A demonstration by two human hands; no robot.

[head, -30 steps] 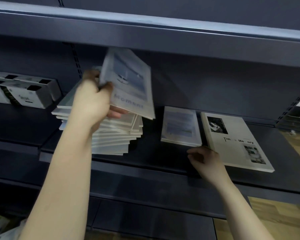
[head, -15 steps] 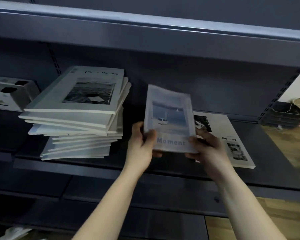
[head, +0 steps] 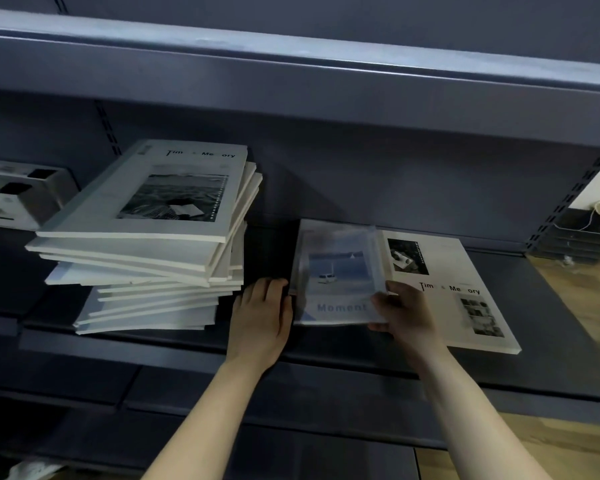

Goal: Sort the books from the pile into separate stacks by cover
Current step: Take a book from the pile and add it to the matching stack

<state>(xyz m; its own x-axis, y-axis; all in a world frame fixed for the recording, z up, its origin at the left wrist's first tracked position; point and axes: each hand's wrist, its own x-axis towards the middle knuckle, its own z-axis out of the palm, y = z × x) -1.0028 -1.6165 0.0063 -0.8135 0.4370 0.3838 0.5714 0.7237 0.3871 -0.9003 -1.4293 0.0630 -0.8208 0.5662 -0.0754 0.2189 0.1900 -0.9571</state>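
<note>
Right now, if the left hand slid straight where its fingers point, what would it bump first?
Probably the shelf's back wall. The left hand points up the gap between the pile and the Moment book, though it might brush that book's edge.

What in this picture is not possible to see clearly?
- Head view: covers lower in the pile, hidden by the books above.
- Head view: Moment book, blurred by motion; whether it lies flat is unclear.
- Head view: white box, cut off by the left edge.
- Head view: anything under the Moment book, covered by it and the right hand.
</note>
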